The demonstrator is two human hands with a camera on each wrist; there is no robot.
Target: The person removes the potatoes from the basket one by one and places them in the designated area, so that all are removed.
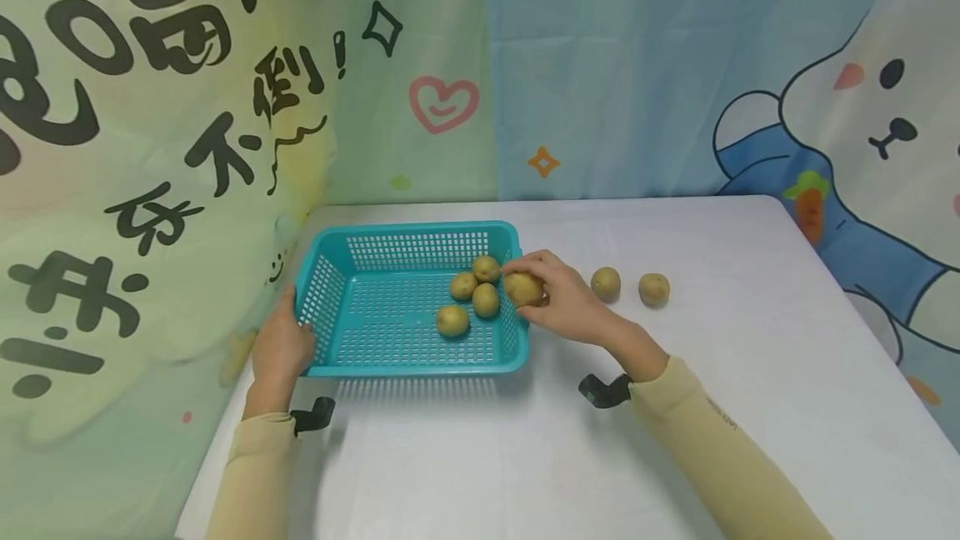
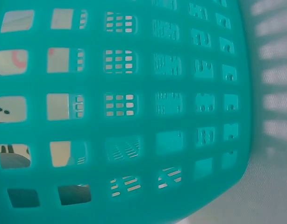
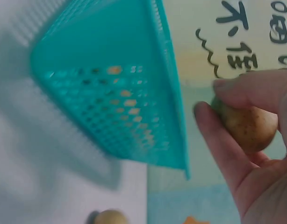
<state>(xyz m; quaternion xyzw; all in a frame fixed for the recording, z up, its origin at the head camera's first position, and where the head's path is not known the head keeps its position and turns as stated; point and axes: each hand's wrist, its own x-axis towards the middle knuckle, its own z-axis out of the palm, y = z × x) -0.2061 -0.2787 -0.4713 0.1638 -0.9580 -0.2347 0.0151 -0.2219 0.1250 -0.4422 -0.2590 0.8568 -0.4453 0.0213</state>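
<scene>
A turquoise plastic basket (image 1: 382, 298) with perforated walls stands on the table, several potatoes (image 1: 452, 321) lying in its right half. My left hand (image 1: 282, 344) grips the basket's left rim; in the left wrist view only the basket's lattice wall (image 2: 143, 84) shows and the hand is out of sight. Between thumb and fingers, my right hand (image 1: 566, 298) holds a potato (image 1: 523, 289) at the basket's right rim. The right wrist view shows that potato (image 3: 248, 126) pinched in the right hand (image 3: 255, 182), beside the basket's outer wall (image 3: 101, 93).
Two more potatoes, one (image 1: 606, 284) nearer the right hand and another (image 1: 654, 290) farther right, lie on the white table (image 1: 465, 457). A printed curtain (image 1: 600, 65) hangs behind the table and along its left side. Each wrist carries a black camera mount (image 1: 604, 391).
</scene>
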